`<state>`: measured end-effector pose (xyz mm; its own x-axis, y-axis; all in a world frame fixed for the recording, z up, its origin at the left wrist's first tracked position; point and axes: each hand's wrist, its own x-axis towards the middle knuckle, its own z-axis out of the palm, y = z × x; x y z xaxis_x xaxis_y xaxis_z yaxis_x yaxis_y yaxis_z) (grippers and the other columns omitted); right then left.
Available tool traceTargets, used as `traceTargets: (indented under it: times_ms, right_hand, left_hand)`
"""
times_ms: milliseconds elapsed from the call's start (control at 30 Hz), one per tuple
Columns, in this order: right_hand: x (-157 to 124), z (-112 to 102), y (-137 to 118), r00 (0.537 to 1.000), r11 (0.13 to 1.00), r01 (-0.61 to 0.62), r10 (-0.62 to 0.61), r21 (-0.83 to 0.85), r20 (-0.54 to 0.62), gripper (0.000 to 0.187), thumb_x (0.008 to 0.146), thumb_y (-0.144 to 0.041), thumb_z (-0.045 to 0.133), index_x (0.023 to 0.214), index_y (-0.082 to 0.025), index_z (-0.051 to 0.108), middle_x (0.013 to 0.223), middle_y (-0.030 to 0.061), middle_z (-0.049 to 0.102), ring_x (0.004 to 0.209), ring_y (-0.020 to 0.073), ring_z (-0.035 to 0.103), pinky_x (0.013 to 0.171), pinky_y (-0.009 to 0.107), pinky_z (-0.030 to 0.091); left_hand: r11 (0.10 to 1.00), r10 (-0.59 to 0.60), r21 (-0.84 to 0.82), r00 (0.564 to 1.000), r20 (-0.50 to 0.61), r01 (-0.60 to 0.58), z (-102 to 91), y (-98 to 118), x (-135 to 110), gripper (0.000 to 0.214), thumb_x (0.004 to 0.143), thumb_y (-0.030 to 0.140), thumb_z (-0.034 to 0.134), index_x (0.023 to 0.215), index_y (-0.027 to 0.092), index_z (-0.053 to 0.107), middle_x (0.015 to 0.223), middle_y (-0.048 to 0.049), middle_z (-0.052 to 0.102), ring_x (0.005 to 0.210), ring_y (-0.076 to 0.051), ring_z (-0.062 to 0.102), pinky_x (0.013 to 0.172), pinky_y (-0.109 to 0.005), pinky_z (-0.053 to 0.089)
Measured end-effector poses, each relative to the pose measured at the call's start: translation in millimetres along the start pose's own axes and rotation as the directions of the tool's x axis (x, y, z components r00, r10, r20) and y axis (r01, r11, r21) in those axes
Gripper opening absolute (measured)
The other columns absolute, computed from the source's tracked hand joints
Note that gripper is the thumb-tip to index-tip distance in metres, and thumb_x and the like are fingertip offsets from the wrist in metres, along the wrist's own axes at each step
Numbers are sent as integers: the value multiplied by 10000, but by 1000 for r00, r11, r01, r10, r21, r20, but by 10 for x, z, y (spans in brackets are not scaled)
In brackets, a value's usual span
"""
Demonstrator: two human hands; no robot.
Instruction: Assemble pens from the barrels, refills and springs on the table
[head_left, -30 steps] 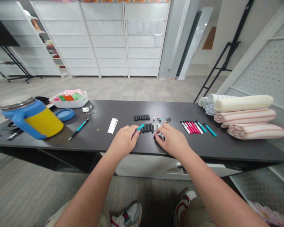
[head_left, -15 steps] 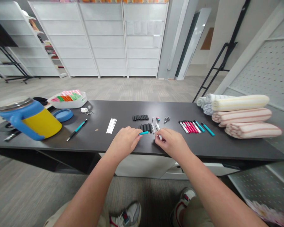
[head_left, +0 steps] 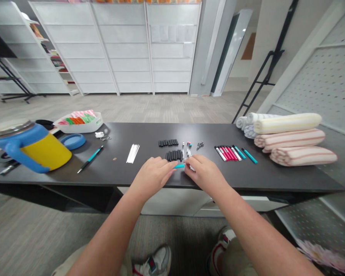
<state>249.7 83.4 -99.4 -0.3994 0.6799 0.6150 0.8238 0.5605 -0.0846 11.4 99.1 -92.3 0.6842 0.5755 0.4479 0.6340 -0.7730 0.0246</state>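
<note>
Near the front edge of the table [head_left: 97, 174], a teal tube [head_left: 179, 166] is grasped in the fingers of the left hand [head_left: 153, 171] and held almost level, seemingly so that its far end is left free and can be reached. Part of it is covered by those fingers; the bare end is pointed right, past the fingertips, toward the right hand [head_left: 204, 170]. There, thumb and fingers are drawn together just beside that end; whether a small part is pinched cannot be told. Beyond, black tubes [head_left: 174, 155] are laid side by side near small white parts [head_left: 189, 151], probably for easy reach. Farther back, short black pieces [head_left: 168, 143] are lined up separately from small grey parts [head_left: 200, 145], apparently sorted by kind.
</note>
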Motion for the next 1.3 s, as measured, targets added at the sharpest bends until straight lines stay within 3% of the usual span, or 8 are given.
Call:
traceTargets:
  times_ms: [633,800,1100,1200,1300]
  right_hand:
    - [-27,22,4,998,999,54,-54,1,36,121,1022,-162,570,970,-209,669,933,83,704,920,250,653,871,381,527]
    - [-29,17,0,996,995,86,-86,45,-10,130,1037,-173,555,1091,-205,669,1010,90,733,963,250,671,914,394,547]
    - [-59,15,-16,993,986,115,-114,123,-15,334,1030,-137,532,1346,-229,590,1121,92,754,1005,251,697,942,422,561]
    - [-53,9,-29,994,986,108,-104,124,-39,344,1031,-134,524,1359,-227,575,1104,90,755,995,251,701,922,411,562]
    - [-36,-17,-49,994,987,109,-106,121,-34,289,1027,-131,521,1293,-209,601,1085,96,755,984,255,697,906,410,562]
  left_hand:
    - [1000,-15,18,1000,-23,15,35,-25,-8,332,1112,362,461,1337,222,661,914,-62,714,837,-223,629,730,-377,414]
    - [1000,-29,11,1000,9,29,39,-19,-3,328,1114,369,456,1316,225,670,982,-68,747,880,-235,641,757,-387,426]
    - [994,-96,-45,995,27,97,42,-34,13,306,1119,354,415,1252,209,649,1059,-80,743,930,-254,636,836,-402,466]
    - [979,-152,-133,988,17,153,24,-54,19,256,1113,336,429,1223,217,626,1029,-73,724,940,-254,642,854,-394,478]
    - [894,-299,-362,953,-42,264,-10,-89,19,192,1107,323,439,1162,220,591,1019,-54,717,953,-229,662,869,-370,495]
